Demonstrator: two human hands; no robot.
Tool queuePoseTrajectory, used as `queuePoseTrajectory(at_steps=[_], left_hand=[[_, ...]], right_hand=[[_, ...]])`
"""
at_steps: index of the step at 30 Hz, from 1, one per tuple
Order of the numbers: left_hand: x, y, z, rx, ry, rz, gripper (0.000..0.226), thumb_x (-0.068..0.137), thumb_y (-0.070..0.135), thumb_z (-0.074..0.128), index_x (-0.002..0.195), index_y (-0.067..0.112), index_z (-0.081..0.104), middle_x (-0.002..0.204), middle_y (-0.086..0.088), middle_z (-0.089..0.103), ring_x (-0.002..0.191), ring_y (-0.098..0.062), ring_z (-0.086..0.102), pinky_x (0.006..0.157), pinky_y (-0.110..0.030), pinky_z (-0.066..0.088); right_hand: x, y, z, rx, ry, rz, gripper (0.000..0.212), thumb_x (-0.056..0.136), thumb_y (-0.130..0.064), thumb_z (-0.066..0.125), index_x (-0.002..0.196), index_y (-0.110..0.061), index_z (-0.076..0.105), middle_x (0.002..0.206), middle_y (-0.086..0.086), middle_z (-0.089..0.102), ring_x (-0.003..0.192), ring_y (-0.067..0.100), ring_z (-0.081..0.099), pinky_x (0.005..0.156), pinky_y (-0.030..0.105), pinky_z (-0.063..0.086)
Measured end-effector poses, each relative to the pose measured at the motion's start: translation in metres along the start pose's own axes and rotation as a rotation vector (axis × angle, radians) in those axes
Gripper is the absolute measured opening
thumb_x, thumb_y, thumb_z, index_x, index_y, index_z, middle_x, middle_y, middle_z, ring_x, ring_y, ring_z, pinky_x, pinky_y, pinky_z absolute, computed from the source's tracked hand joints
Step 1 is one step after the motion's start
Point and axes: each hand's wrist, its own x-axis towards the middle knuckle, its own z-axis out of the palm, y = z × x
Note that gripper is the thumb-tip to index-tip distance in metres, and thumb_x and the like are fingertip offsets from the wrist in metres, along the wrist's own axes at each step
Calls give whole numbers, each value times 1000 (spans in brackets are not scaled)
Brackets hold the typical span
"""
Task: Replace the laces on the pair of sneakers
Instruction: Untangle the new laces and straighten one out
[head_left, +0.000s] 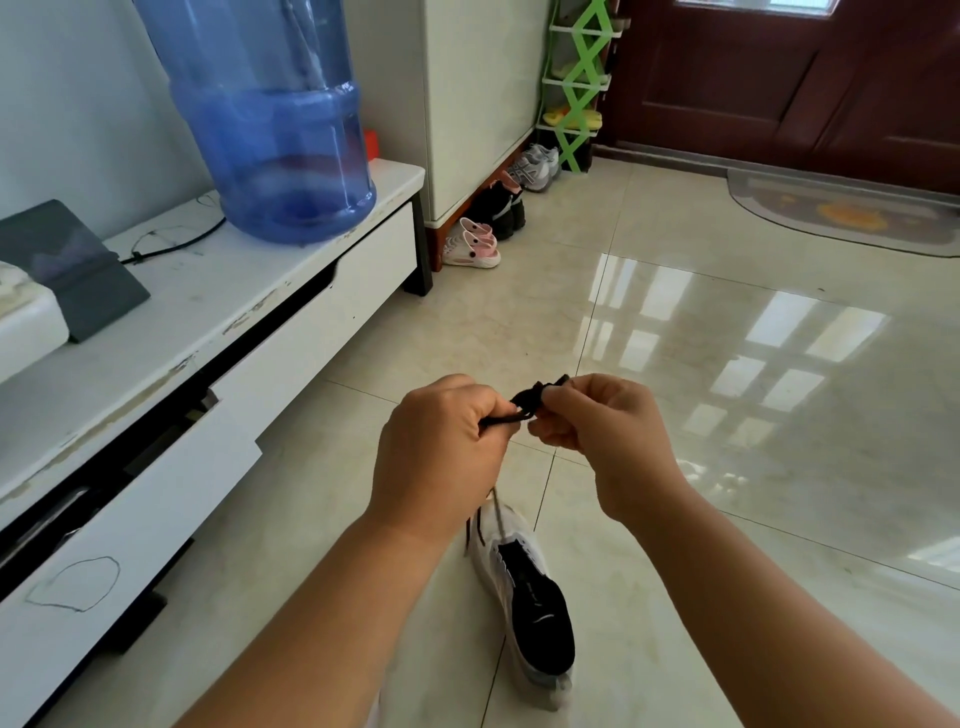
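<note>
A white sneaker with a black inside lies on the tiled floor below my hands, toe pointing away from me. A black lace stretches between my two hands at mid-frame. My left hand grips one part of it in curled fingers, and a strand runs down from that hand to the sneaker. My right hand pinches the bunched end of the lace between thumb and fingers. Only one sneaker of the pair shows.
A low white cabinet with drawers runs along the left, carrying a big blue water bottle and a dark tablet. Shoes line the far cabinet, by a green shoe rack. A doormat lies before the brown door.
</note>
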Motion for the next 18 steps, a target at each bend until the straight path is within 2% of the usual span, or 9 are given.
queuePoseTrajectory(at_steps=[3,6,8,10,12,14,16,18], left_hand=[[-1,-1,-1,55,23,-11,4,74,15,76,76,18,75,64,7,58,57,-20,55,51,-32,47],[-3,-5,-7,87,44,-45,6,74,14,76,75,19,74,64,11,54,58,-17,55,52,-29,46],[-2,-10,-12,68,35,-92,6,75,15,76,75,20,73,66,14,54,62,-13,56,56,-29,48],[-1,-12,-15,36,21,-124,6,76,17,75,75,22,73,72,11,61,67,-12,58,62,-32,51],[-1,-12,-15,19,-2,-129,6,77,19,74,78,24,73,77,8,64,71,-11,60,66,-33,51],[-1,-9,-13,-3,-31,-127,7,77,19,74,82,24,74,79,7,64,74,-10,60,69,-29,50],[-1,-7,-12,-46,-51,-141,8,77,18,74,83,24,74,80,8,64,73,-4,59,68,-20,47],[-1,-5,-12,-82,-66,-178,8,76,20,74,81,26,74,76,11,63,69,0,56,59,-9,40]], right_hand=[[1,5,1,-150,108,-27,11,80,-3,59,69,-5,62,51,2,65,55,16,65,67,40,55],[1,8,-8,-291,161,-61,9,77,-3,58,69,-7,61,55,1,64,55,8,64,66,40,55],[-1,8,-12,-237,81,-38,5,79,-3,58,77,-4,62,67,4,67,63,13,65,70,39,55],[-5,6,-13,-180,-31,-55,7,82,-4,58,86,-8,63,86,4,67,76,15,60,69,31,49],[-9,4,-11,-102,-183,-102,32,82,-2,58,104,-25,61,109,-6,62,93,9,58,74,21,46],[-13,2,-9,-126,-355,-149,63,81,2,59,120,-46,52,125,-18,54,112,2,51,86,22,44],[-17,5,-6,-197,-459,-180,67,81,3,61,124,-47,50,122,-24,57,117,-2,47,92,20,38],[-18,6,-5,-171,-445,-166,43,84,1,62,116,-29,60,100,-11,67,99,3,59,84,20,43]])
